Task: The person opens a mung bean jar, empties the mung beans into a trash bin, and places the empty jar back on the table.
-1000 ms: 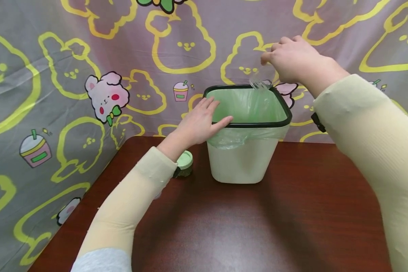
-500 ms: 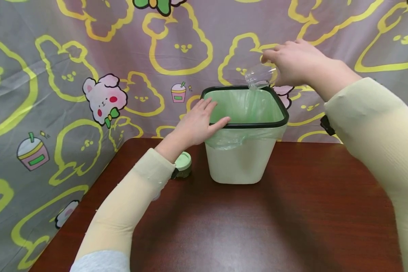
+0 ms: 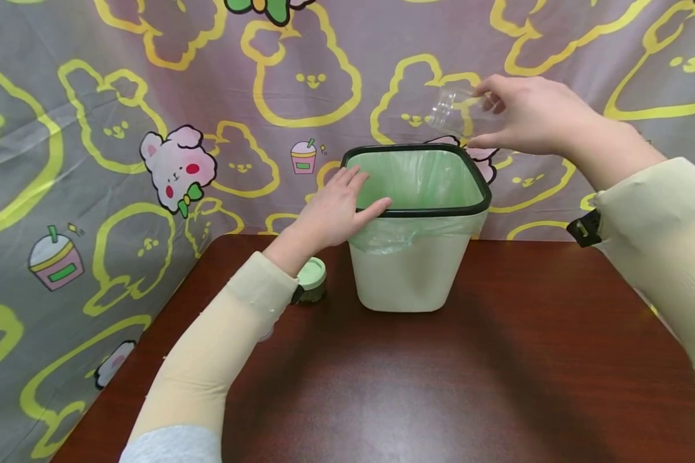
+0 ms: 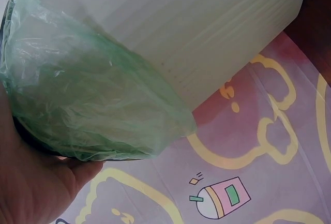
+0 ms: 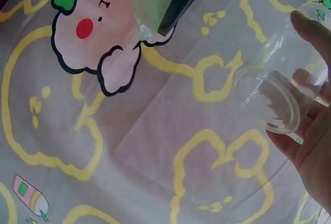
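Note:
A white bin (image 3: pixel 414 276) with a black rim and a green plastic liner (image 3: pixel 417 173) stands upright on the table. My left hand (image 3: pixel 336 209) rests on its left front rim, fingers and thumb straight and spread; in the left wrist view, the hand (image 4: pixel 39 188) touches the rim beside the hanging liner edge (image 4: pixel 98 94). Above the bin's back right corner, my right hand (image 3: pixel 535 116) holds a clear jar (image 3: pixel 448 116) lying nearly sideways, one end pointing left. In the right wrist view, fingers and thumb curl round the jar (image 5: pixel 266 102), which looks see-through with no visible contents.
Behind my left forearm stands a small jar with a pale green lid (image 3: pixel 311 275). A clear rounded edge (image 3: pixel 266 334) shows beside that forearm, mostly hidden. The brown table (image 3: pixel 382 386) reaches back to a patterned cloth (image 3: pixel 220 58).
My right hand has lifted and drawn to the right with the clear jar. The jar turned from mouth-down over the bin to nearly level. My left hand stays on the rim.

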{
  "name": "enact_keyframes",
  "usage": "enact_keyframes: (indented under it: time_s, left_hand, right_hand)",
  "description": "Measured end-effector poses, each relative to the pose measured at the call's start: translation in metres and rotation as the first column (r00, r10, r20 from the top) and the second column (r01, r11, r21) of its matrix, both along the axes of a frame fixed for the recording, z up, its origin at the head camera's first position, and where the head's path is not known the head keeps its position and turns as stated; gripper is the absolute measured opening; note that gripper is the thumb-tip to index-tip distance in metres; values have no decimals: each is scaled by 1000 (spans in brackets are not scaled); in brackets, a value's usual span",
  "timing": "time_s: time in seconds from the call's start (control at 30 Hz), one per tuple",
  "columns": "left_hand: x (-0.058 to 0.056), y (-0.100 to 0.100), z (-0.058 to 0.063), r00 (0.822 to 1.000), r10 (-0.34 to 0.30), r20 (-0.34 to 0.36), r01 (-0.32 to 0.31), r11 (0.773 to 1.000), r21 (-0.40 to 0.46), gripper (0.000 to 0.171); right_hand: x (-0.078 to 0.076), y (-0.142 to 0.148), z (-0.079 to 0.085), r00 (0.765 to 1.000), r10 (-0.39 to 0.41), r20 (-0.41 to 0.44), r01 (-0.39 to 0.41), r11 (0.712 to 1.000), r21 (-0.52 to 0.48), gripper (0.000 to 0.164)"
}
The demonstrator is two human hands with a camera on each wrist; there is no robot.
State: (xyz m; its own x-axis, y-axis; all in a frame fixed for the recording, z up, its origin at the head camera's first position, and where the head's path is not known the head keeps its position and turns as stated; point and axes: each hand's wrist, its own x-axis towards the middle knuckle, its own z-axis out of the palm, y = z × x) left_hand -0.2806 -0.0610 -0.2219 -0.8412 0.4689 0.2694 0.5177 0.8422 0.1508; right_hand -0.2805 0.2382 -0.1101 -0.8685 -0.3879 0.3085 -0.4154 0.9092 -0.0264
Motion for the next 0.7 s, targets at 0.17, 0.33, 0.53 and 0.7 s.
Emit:
enact_keyframes:
  time_s: [0.17,0.33,0.53,0.7]
  left_hand:
    - [0,1,0,1000,-2,2,2,1000,3,83]
    - [-1,1,-1,1000,-2,-2,2,1000,9,83]
    - [-1,1,-1,1000,-12,-3,12,1000,15,83]
    - [-1,1,-1,1000,-11,-8,12,1000,16,83]
  right_hand:
    - [3,8,-12,1000,-7,10,8,995,-99,77]
    - [3,13,-26,1000,-26,5,26,976,-215,79]
    - [5,20,-39,999,-45,8,44,905,-423,79]
    - [8,28,-52,996,-83,21,81,843,-532,77]
